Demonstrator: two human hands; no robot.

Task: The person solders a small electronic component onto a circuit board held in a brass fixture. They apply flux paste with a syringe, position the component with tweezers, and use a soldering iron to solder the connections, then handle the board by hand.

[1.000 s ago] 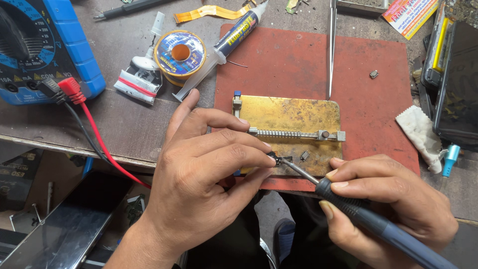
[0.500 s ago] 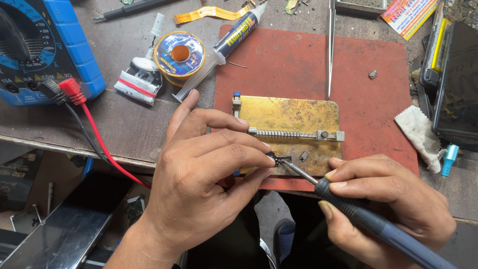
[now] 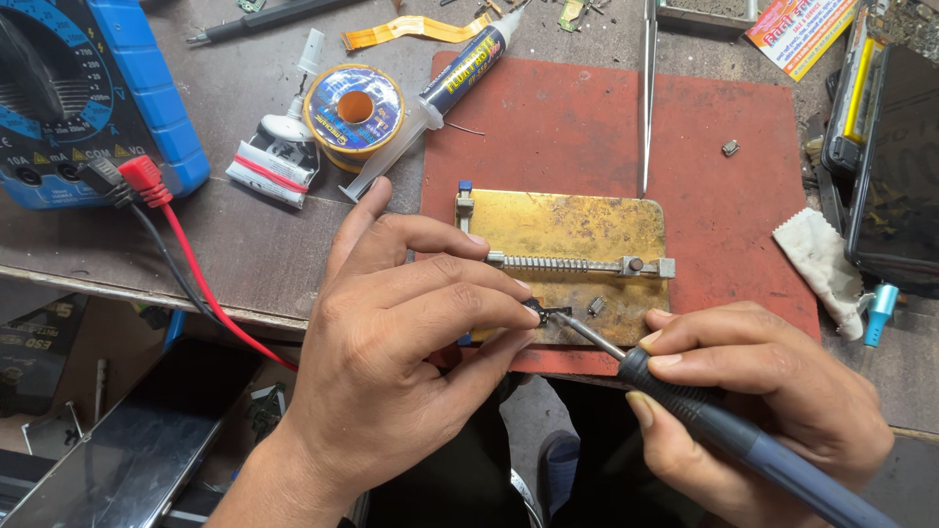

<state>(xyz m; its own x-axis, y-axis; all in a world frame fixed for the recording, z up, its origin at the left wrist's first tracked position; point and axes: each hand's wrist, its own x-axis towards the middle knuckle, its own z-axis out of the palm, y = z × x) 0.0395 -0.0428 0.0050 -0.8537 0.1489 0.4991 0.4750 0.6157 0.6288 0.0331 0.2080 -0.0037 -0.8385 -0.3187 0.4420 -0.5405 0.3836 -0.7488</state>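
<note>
Pinching a small black part [image 3: 536, 313], left fingers [image 3: 509, 293] meet the soldering iron [image 3: 685, 401] tip.

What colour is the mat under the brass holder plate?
The mat is dull red, seen in the head view.

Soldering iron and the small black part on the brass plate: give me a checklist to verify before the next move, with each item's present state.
1. Right hand grips the soldering iron firmly: ok.
2. Iron tip meets the small black part: ok, it appears to touch.
3. Left hand fingertips pin the part: ok.
4. Fingertips clear of the tip: not ok, very close.
5. Part lies on the brass plate: ok.
6. Iron is hot: cannot tell.
</note>
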